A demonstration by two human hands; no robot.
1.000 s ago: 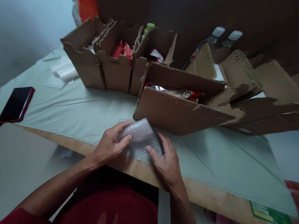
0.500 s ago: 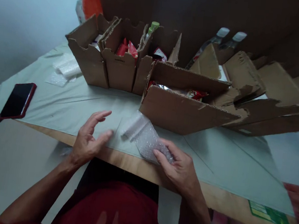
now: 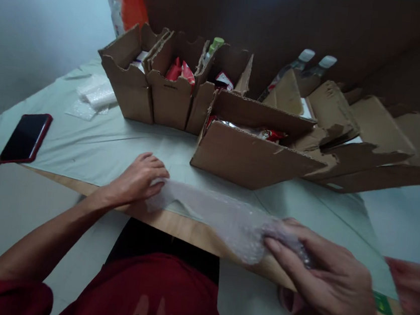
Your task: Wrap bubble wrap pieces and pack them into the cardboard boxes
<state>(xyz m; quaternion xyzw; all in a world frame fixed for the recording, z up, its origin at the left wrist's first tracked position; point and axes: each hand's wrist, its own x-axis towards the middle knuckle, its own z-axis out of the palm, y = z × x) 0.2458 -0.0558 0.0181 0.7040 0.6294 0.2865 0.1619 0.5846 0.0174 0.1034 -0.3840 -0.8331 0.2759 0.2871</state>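
Note:
A strip of clear bubble wrap [image 3: 221, 219] stretches between my two hands over the front edge of the table. My left hand [image 3: 145, 178] pinches its left end, fingers closed, just above the cloth. At the other end my right hand [image 3: 328, 272], closer to the camera, grips a bunched part of the wrap between thumb and fingers. Whether anything lies inside that bunched part I cannot tell. The wrap's middle is blurred and sags a little.
Behind the wrap stands a cardboard box [image 3: 251, 157] holding shiny red packets, with more cardboard boxes [image 3: 170, 102] alongside. A phone [image 3: 26, 136] and loose bubble wrap pieces [image 3: 95, 95] lie on the left of the green cloth [image 3: 120, 150]. Capped bottles [image 3: 300, 61] rise behind the boxes.
My left hand, open before, has taken hold of the wrap's end. My right hand has moved right and nearer to me, and the folded wrap is now drawn out into a long strip.

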